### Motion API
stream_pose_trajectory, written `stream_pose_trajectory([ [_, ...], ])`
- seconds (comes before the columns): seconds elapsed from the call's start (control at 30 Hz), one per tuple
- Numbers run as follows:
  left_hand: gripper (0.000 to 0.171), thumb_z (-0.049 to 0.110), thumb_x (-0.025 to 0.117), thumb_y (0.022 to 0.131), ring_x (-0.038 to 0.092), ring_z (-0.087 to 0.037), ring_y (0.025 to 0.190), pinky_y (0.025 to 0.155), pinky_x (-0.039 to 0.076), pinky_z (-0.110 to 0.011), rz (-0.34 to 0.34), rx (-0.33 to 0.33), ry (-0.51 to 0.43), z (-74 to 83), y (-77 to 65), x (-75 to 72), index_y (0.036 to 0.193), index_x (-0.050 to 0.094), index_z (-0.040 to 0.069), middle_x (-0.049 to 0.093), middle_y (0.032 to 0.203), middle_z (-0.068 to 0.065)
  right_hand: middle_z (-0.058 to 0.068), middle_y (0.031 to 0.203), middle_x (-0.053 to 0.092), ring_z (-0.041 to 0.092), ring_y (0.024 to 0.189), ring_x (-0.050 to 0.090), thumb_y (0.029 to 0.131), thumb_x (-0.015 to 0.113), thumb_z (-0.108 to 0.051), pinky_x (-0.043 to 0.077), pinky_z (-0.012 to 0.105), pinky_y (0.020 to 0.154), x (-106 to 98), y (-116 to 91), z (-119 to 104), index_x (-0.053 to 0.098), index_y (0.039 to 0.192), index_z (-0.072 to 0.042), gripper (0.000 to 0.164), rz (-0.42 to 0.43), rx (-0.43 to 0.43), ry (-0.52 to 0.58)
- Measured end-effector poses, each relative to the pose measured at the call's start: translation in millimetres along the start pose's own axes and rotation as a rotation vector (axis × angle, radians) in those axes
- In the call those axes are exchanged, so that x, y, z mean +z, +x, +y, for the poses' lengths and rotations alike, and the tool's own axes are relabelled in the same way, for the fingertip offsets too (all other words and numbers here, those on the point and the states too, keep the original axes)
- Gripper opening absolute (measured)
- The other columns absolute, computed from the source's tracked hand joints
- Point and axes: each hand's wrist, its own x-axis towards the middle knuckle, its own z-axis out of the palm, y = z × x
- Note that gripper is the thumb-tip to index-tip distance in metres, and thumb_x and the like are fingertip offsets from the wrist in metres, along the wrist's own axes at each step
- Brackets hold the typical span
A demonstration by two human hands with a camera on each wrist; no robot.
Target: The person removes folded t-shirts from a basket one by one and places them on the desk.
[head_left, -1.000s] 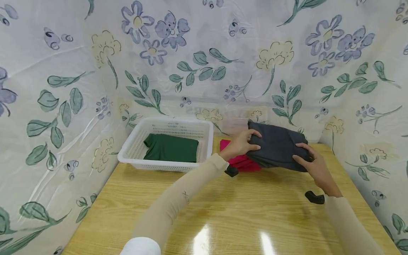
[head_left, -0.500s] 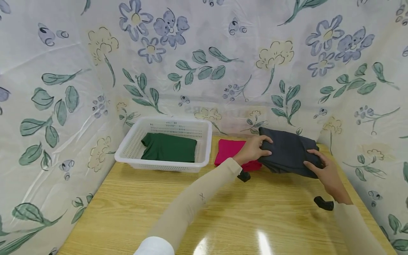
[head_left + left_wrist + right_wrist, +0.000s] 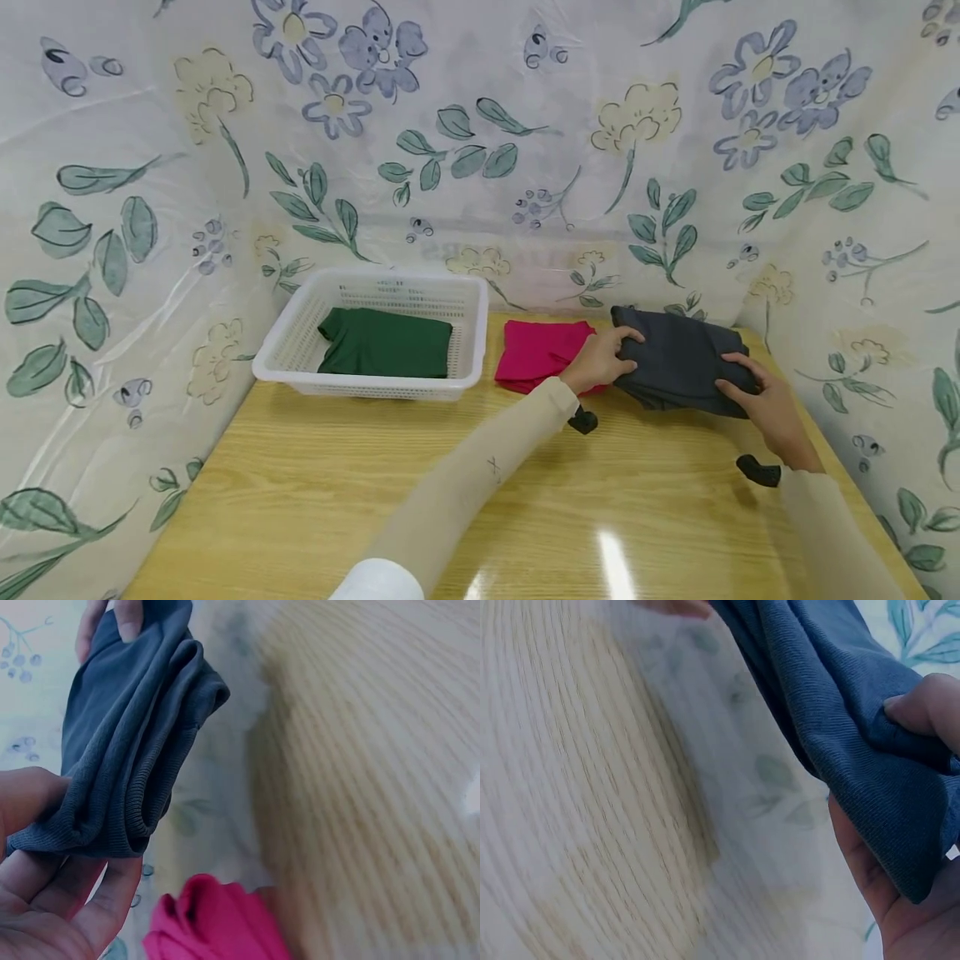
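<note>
A folded dark grey garment [image 3: 678, 358] is at the back right of the table, with both hands on it. My left hand [image 3: 597, 358] pinches its left end; in the left wrist view the thumb lies on top and the fingers [image 3: 112, 900] pass underneath. The right hand [image 3: 772, 408] holds the opposite end, thumb above and fingers below in the right wrist view. Several stacked layers show along the garment's near edge [image 3: 154, 772]. Just left of it lies a folded pink garment [image 3: 542, 346], partly covered by my left hand.
A white perforated plastic basket [image 3: 367, 383] stands at the back left, holding a folded green garment [image 3: 386, 343]. Flower-printed cloth [image 3: 450, 192] hangs behind and at both sides. The wooden table [image 3: 420, 450] extends toward me.
Both hands carried the dark grey garment rightward and lowered it slightly, mostly in the first half second. More of the pink garment is uncovered. The head view has turned slightly right.
</note>
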Motion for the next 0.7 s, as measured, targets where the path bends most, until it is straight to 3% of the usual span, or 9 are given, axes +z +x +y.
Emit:
stream_pose_trajectory([
  [0.07, 0.041, 0.009, 0.071, 0.098, 0.06, -0.023, 0.124, 0.091, 0.053, -0.027, 0.006, -0.005, -0.005, -2.7, 1.3, 2.9, 0.137, 0.063, 0.019, 0.06, 0.14, -0.012, 0.022, 0.168, 0.015, 0.047, 0.149, 0.024, 0.099, 0.069, -0.041, 0.046, 0.02, 0.097, -0.3, 2.4, 2.3, 0.044, 0.157, -0.028, 0.064, -0.008, -0.001, -0.022],
  [0.13, 0.041, 0.008, 0.07, 0.098, 0.059, -0.025, 0.125, 0.093, 0.053, -0.029, 0.015, -0.015, -0.014, -5.2, 2.6, 5.8, 0.137, 0.063, 0.018, 0.06, 0.141, -0.013, 0.02, 0.169, 0.013, 0.047, 0.151, 0.02, 0.099, 0.069, -0.042, 0.043, 0.038, 0.108, -0.2, 4.9, 3.8, 0.044, 0.157, -0.026, 0.066, -0.015, 0.0, -0.024],
  [0.2, 0.04, 0.007, 0.07, 0.098, 0.058, -0.025, 0.125, 0.094, 0.052, -0.03, 0.024, -0.027, -0.018, -7.1, 3.7, 8.4, 0.137, 0.064, 0.017, 0.06, 0.14, -0.013, 0.019, 0.17, 0.012, 0.047, 0.152, 0.016, 0.098, 0.07, -0.042, 0.036, 0.058, 0.112, 0.2, 8.0, 5.1, 0.044, 0.157, -0.024, 0.067, -0.019, -0.002, -0.029],
  [0.27, 0.04, 0.007, 0.07, 0.098, 0.058, -0.025, 0.123, 0.093, 0.052, -0.03, 0.032, -0.04, -0.022, -8.4, 5.0, 11.0, 0.137, 0.064, 0.016, 0.06, 0.137, -0.014, 0.019, 0.17, 0.011, 0.048, 0.152, 0.014, 0.098, 0.071, -0.041, 0.029, 0.068, 0.111, 0.8, 11.5, 6.9, 0.044, 0.157, -0.023, 0.067, -0.024, 0.001, -0.016],
  [0.43, 0.04, 0.004, 0.07, 0.097, 0.057, -0.021, 0.11, 0.084, 0.052, -0.026, 0.047, -0.074, -0.013, -11.6, 8.2, 17.2, 0.136, 0.066, 0.013, 0.063, 0.127, -0.013, 0.022, 0.169, 0.014, 0.049, 0.151, 0.015, 0.099, 0.07, -0.04, 0.026, 0.069, 0.112, 2.6, 20.0, 10.6, 0.046, 0.156, -0.02, 0.066, -0.03, 0.004, -0.035],
  [0.7, 0.039, 0.004, 0.072, 0.095, 0.059, -0.025, 0.121, 0.088, 0.053, -0.026, 0.056, -0.122, 0.033, -17.5, 9.6, 24.4, 0.134, 0.068, 0.01, 0.064, 0.134, -0.012, 0.024, 0.168, 0.011, 0.051, 0.151, 0.014, 0.1, 0.071, -0.032, 0.023, 0.069, 0.114, 7.1, 25.6, 14.9, 0.045, 0.155, -0.013, 0.064, -0.061, 0.043, -0.042],
])
